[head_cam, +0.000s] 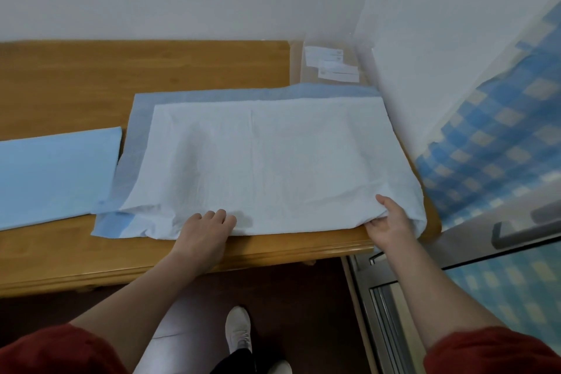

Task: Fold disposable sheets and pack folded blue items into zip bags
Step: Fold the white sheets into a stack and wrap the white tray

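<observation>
Nearest to us are two red sleeves [45,349] and, between them on the dark floor, a white shoe [238,328]. Our bare forearms reach forward to the front edge of a wooden tabletop [76,76].

Our left hand [209,222] rests on the near edge of a large disposable sheet [273,155], with its fingers bent. We cannot tell whether it pinches the sheet or only presses it. Our right hand [391,222] grips the sheet's near right corner, thumb on top and fingers tucked underneath.

The sheet lies flat on the right half of the tabletop, white padded side up. A blue border shows along its left and far edges. Its long axis runs left to right, parallel to the tabletop's front edge, and its right end curls over the tabletop's right end.

Just beside it on the left lies a folded blue item [54,173]. In the far right corner, against the white wall, lie clear zip bags [328,64] with white labels.

We judge the task to be partly done: this sheet seems to be mid-fold and needs more folds, and nothing we can see is bagged yet.
</observation>
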